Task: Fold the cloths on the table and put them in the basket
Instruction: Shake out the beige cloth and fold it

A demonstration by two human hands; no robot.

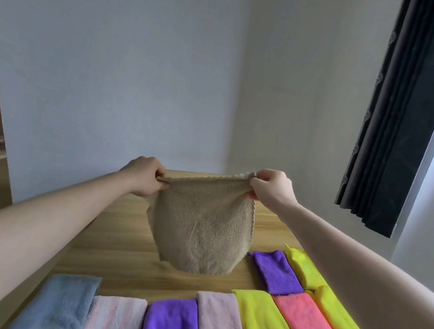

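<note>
- two hands up over the wooden table (124, 256), both gripping one beige cloth (200, 230) by its top edge: left hand (145, 176) with fingers curled round the left corner, right hand (268, 187) pinching the right corner.
- held in the air, top hem stretched between the hands, body hanging in a rounded sag with the bottom edge low over the tabletop; touching it or just clear, cannot tell.
- ten or so folded cloths along the near edge: light blue cloth (61, 306), striped pink cloth (114, 320), purple cloth (170, 324), mauve cloth (219, 324), yellow cloth (260, 320), coral cloth (305, 326), plus a second purple cloth (275, 273) and more yellow behind at the right.
- no basket in view; where it stands, unknown.
- likely slip: a thin pinch on fleecy pile, so one corner could pull free under a sharp tug and leave the cloth dangling from one hand.
- likely crooked fold: hem sagging in the middle, lower corners curled under and hidden, so edges may not meet if brought together without a shake or a lay-flat first.
- likely snag: hanging bottom close to the second purple cloth at the right; lowered or swung that way, could drag it open.
- likely muddle: little bare wood left between the rows, so laid down carelessly, could land across finished folds and rumple them.
- forearms over both sides of the near row; dropping the elbows could brush the outer pieces askew.
</note>
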